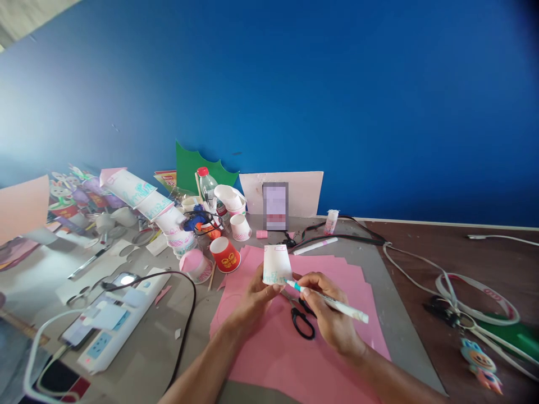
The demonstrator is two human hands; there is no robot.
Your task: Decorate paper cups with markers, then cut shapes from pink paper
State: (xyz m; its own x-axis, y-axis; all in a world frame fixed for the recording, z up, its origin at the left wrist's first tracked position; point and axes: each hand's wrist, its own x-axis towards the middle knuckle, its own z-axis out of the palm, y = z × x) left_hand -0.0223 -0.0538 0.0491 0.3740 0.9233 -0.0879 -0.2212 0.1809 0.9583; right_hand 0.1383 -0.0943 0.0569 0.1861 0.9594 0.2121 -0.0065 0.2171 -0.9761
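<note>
My left hand (257, 292) is closed on a white paper cup (276, 262), held upside down with its wide rim at the bottom. Pink marks run near the cup's upper end, and teal scribbles lie along the rim. In my right hand (330, 311) is a white marker pen (341, 306), its teal tip end touching or very near the cup's lower right edge. Below both hands, black-handled scissors (303, 325) lie on pink paper sheets (269, 353); their blades are partly hidden by my hands.
A red paper cup (225, 254) and a leaning stack of decorated cups (158, 206) stand to the left. A power strip (105, 342) with cables lies nearer. A blurred phone (275, 206) leans at the back. Another marker (315, 246) lies behind the hands; a lanyard (475, 297) is at right.
</note>
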